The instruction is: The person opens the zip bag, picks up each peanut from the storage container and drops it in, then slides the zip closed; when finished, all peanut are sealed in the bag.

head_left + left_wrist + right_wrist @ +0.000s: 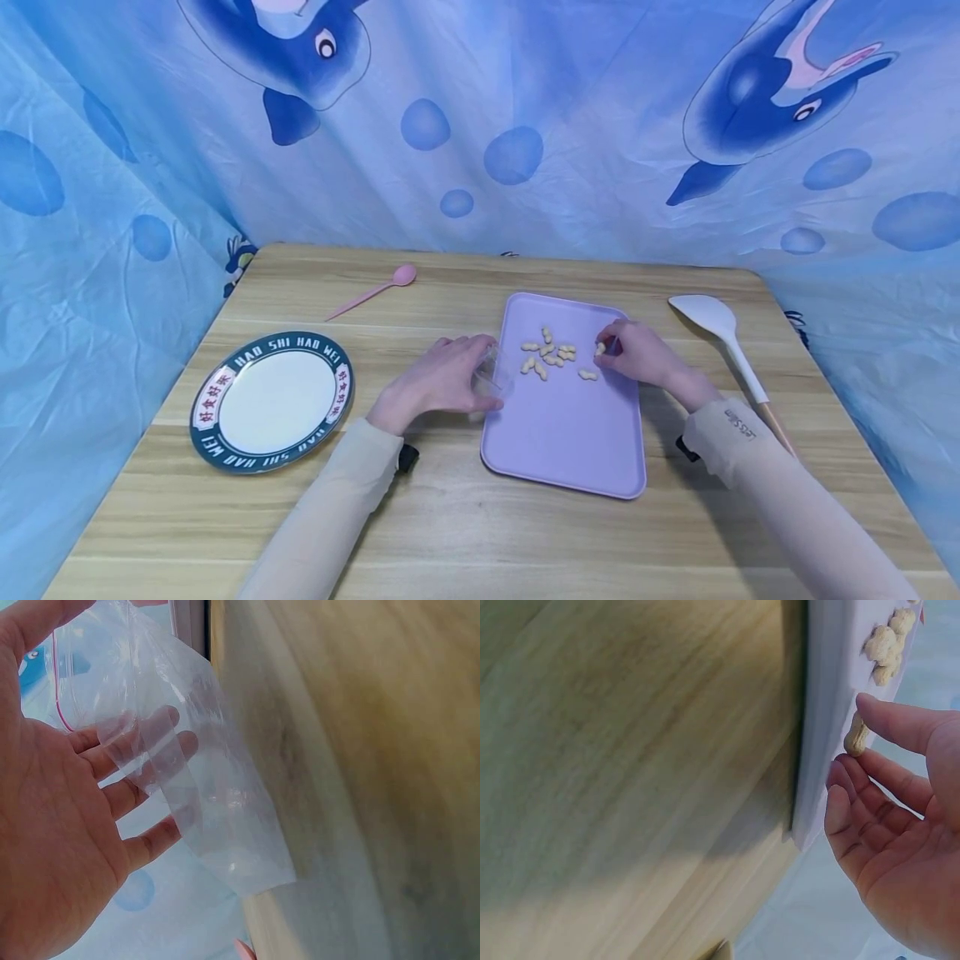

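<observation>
At the left edge of a lilac tray [562,442], my left hand [441,377] holds a clear zip bag [217,787] with a red line along its mouth. Its fingers show through the thin plastic in the left wrist view, and no peanuts show inside. My right hand [643,357] is over the tray's right side, pinching a single peanut [857,735] between thumb and fingers. Several unshelled peanuts [547,351] lie loosely grouped in the tray's upper half. One lone peanut [588,375] lies near the right hand.
A white plate [279,402] with a dark green lettered rim sits on the left of the wooden table [442,533]. Behind it lies a pink spoon [403,275]. A white ladle [708,315] with a wooden handle end rests right of the tray. Blue dolphin-print curtains [465,108] surround the table.
</observation>
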A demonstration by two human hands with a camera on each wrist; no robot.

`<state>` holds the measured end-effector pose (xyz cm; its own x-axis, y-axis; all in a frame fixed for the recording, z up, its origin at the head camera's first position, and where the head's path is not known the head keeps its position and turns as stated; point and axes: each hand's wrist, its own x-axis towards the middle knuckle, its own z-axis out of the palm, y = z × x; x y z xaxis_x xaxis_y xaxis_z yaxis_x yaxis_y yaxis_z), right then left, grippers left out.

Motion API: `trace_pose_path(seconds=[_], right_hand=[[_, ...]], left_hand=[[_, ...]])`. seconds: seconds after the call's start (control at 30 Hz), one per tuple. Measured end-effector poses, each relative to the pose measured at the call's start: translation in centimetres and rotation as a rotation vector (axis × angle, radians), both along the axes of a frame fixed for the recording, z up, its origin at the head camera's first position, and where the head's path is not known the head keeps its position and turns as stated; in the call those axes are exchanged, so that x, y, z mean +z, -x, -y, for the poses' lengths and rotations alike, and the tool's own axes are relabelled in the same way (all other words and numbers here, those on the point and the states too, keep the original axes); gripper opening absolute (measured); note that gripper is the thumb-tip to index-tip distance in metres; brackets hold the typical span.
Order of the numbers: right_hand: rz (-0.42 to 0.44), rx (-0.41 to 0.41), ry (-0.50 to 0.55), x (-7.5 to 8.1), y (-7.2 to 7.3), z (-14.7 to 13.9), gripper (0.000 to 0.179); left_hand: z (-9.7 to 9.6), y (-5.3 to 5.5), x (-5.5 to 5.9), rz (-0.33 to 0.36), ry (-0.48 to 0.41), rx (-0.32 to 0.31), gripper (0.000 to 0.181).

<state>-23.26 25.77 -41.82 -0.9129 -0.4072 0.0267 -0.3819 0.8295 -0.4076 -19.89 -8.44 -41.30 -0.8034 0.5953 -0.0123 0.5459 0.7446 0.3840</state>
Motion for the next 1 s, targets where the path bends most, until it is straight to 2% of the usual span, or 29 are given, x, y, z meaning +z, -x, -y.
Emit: trace_pose_path(seconds=[0.2, 0.47, 0.63, 0.77, 1.0], right_hand=[[-0.033, 0.027, 0.026, 1.6, -0.7, 1.5, 0.034], [-0.123, 0.153, 0.103, 4.0, -2.2, 5.3, 0.032], [-0.117, 0.216, 0.148, 5.1, -3.3, 7.8, 0.031], [-0.104, 0.260, 0.175, 5.2, -3.8, 9.4, 0.031], [-0.085, 0.297, 0.160, 4.3, -3.9, 10.9, 0.030]], left_hand=[[0.0, 0.0, -0.1, 0.002, 0.009, 0.002, 0.092], [-0.1, 0.0, -0.2, -0.023, 0.046, -0.006, 0.091], [-0.2, -0.1, -0.2, -0.047, 0.060, -0.008, 0.089], [-0.4, -0.2, -0.2, -0.055, 0.071, -0.007, 0.090], [-0.5, -0.2, -0.2, -0.061, 0.080, -0.006, 0.090]])
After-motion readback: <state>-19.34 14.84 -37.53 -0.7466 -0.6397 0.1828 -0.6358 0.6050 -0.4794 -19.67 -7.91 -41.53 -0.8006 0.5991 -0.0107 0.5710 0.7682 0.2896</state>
